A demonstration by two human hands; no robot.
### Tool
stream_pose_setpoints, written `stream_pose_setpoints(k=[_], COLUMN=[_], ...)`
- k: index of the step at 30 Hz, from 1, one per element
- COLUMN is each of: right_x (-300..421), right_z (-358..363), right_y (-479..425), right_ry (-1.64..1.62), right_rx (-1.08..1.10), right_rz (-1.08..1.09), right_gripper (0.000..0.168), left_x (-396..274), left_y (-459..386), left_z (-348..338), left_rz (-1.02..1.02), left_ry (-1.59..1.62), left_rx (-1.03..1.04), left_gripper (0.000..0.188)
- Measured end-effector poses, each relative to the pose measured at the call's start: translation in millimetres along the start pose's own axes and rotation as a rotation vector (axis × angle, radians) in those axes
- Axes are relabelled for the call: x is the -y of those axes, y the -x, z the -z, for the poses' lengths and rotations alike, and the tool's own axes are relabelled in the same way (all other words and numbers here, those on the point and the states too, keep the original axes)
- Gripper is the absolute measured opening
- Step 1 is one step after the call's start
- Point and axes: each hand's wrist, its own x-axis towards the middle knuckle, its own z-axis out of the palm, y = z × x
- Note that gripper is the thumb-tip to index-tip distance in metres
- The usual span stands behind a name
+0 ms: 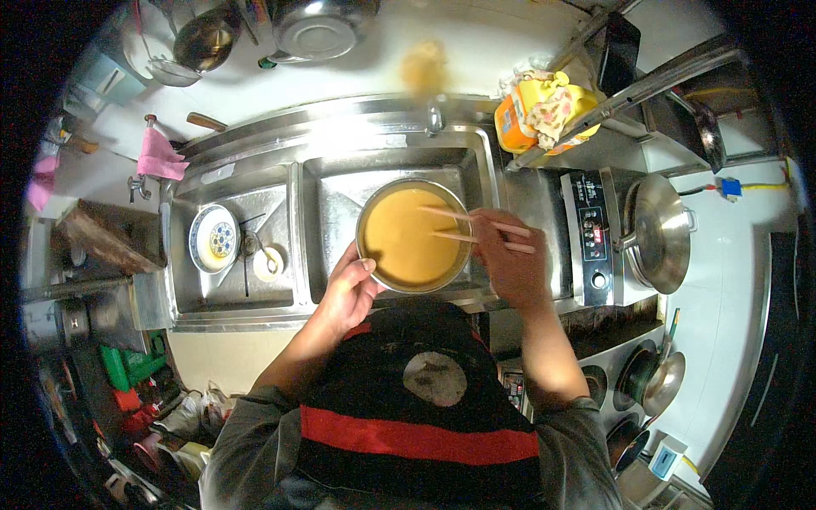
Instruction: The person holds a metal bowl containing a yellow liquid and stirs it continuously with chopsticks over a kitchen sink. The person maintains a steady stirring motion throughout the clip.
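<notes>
My left hand (352,284) grips the lower left rim of a round metal bowl (362,252), its thumb over the edge. The bowl is held above the right basin of a steel sink (335,191). A smooth yellow liquid (408,245), perhaps beaten egg, lies in it. In my right hand (516,261) is a pair of pale chopsticks (452,237), spread apart. Their tips reach over the bowl's right side, at or in the liquid.
The left basin holds a patterned bowl (203,223) and a small dish with a spoon (268,263). A faucet (434,116) rises behind the right basin. Right of the sink stand an orange-and-yellow jug (513,127) and an induction cooker (590,236) bearing a steel pan (666,236). A metal rail (637,95) crosses the upper right.
</notes>
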Motion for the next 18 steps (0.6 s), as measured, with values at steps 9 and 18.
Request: stream_pose_setpoints(k=[9, 18], right_x=[-14.6, 29.7], right_z=[10.3, -9.9], right_y=[-2.0, 18.3], right_ry=[0.553, 0.333], right_rx=[0.203, 0.283], right_rz=[0.637, 0.187], right_gripper=[0.013, 0.013], left_x=[-2.2, -3.4], left_y=[0.2, -1.6], left_z=[3.4, -1.2], left_rz=[0.023, -0.007], left_ry=[0.030, 0.040], left_rx=[0.001, 0.012], left_gripper=[0.066, 0.066])
